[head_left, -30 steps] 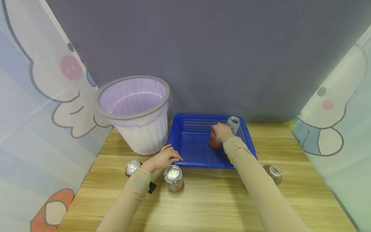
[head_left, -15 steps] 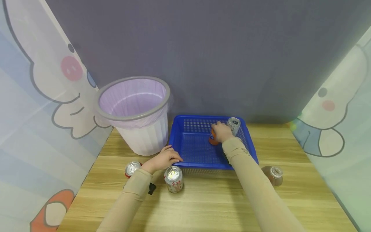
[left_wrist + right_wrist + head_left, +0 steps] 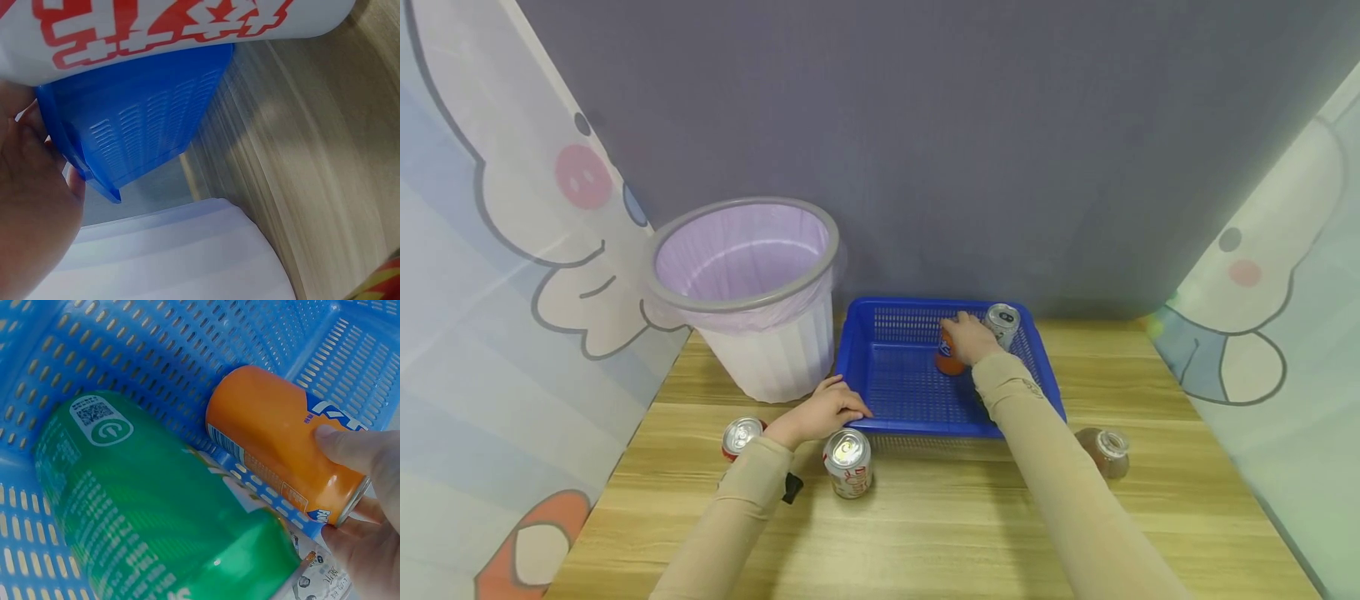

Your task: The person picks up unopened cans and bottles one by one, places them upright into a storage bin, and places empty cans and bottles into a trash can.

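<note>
My right hand (image 3: 972, 338) is inside the blue plastic basket (image 3: 925, 429), gripping an orange soda can (image 3: 950, 360) near its top. In the right wrist view the thumb lies along the orange can (image 3: 269, 437), and the fingers wrap its far end. Close beside it stands a green can (image 3: 156, 500), mostly hidden by my arm in the head view. A silver-grey can (image 3: 1002, 322) is in the basket's back right corner. With my left hand (image 3: 826, 412) I hold the basket's front left rim; in the left wrist view the fingers hook around that blue edge (image 3: 81, 150).
Just in front of the left hand stands a white can with red print (image 3: 848, 467). A red can (image 3: 743, 435) is partly behind the left wrist. A lined white bin (image 3: 775, 358) stands left of the basket. A brownish glass bottle (image 3: 1108, 454) sits right of my right forearm.
My right hand and the orange can have shifted slightly left and back within the basket. The left hand keeps its place on the rim.
</note>
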Available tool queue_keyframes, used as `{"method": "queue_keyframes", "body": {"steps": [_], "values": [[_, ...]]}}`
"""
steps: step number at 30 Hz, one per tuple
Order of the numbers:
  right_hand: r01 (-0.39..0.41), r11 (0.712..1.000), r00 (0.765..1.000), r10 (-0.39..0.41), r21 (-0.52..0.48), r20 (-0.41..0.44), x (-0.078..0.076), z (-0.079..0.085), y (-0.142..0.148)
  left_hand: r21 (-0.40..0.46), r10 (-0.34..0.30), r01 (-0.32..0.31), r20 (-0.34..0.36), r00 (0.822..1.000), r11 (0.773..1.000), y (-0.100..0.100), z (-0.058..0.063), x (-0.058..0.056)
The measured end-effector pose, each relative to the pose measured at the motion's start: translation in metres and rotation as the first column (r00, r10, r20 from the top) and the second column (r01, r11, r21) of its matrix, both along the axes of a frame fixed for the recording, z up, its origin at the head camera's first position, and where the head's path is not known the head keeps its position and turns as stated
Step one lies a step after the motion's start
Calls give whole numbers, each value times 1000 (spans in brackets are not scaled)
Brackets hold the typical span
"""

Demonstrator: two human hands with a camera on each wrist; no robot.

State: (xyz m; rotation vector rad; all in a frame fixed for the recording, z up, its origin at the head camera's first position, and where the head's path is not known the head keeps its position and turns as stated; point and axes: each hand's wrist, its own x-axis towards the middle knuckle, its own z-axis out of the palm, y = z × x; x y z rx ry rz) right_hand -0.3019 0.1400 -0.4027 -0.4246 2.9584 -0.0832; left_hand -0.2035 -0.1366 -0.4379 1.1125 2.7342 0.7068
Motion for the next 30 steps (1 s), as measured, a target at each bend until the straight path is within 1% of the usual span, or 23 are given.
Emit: {"method": "queue_keyframes", "body": {"steps": [11,25,30], "values": [[13,1000,998,-12,8,-56,-4,-5,-2,-4,6,-6,11,1000,1000,0,0,0],[57,998,992,-61,-35,-109,-10,-14,-8,12,-6,6,-6,1000,1000,0,-4,-2],[52,997,989,-58,-51,-133,-11,-14,-12,16,-5,5,-4,1000,1000,-1,-4,-2]]}}
